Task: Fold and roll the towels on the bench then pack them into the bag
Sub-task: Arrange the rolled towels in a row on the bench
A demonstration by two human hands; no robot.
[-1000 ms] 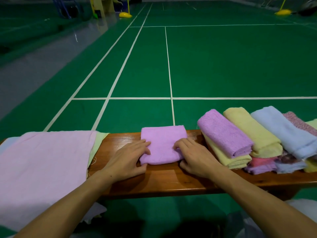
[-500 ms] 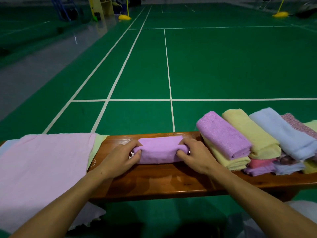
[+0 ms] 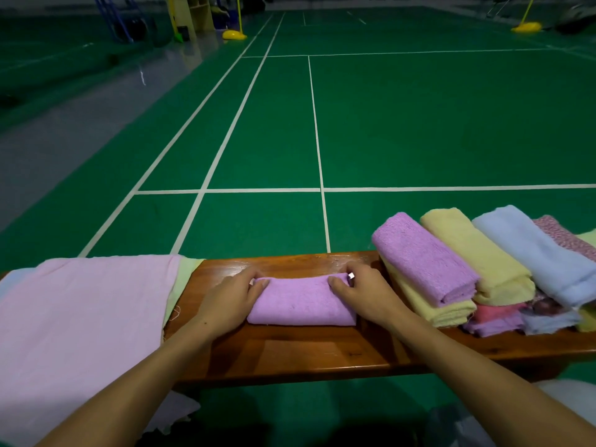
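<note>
- A green court floor (image 3: 419, 124), marked with white lines, is seen filling the upper field beyond the bench.
- A wooden bench (image 3: 306, 353) is shown running across the lower field from left to right, its glossy top bare between the cloths.
- A pink cloth (image 3: 80, 317) is spread flat over the left end of the bench and hangs over its near edge; a pale green cloth (image 3: 185, 269) is seen protruding from beneath its right edge.
- A pile of rolled towels (image 3: 503, 272) is stacked on the right end of the bench: a purple roll (image 3: 425, 259), a yellow roll (image 3: 477, 253) and a light blue roll (image 3: 535, 253) are laid side by side on top, with further yellow, pink and patterned rolls beneath and behind.
- The lilac towel (image 3: 303, 303) is located at the middle of the bench, between the pink cloth and the pile, touching neither; it is presented as a thick roll lying lengthwise along the bench.
- The left hand (image 3: 230, 301) is placed at the left end of the lilac towel, fingers curled over its far upper edge and the thumb set against its end.
- The right hand (image 3: 364, 295) is placed at the right end of the lilac towel, fingers curled over the far edge and the thumb laid on top.
- Two yellow post bases (image 3: 234, 34) are visible on the far floor, one at the left and one at the right.
</note>
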